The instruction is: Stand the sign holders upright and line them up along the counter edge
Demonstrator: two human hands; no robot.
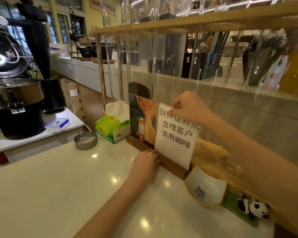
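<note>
- Two sign holders stand upright side by side on the white tabletop (58, 186): the white text sign holder (176, 136) and, at its 9 o'clock, the poster sign holder (142, 121).
- Right hand (187, 107) pinches the white sign's top edge.
- Left hand (145, 163) rests against the wooden base (172, 164), fingers curled, seemingly not gripping.
- Tissue box (113, 127) sits at 9 o'clock.

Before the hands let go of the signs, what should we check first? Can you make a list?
1. White sign standing upright in its wooden base: ok.
2. Picture sign upright behind it: ok.
3. Left hand steadying the base: ok.
4. Right hand pinching the white sign's top edge: ok.
5. Signs in one neat line: not ok, they overlap.
6. Dish close to the base's end, touching or not: cannot tell.
</note>
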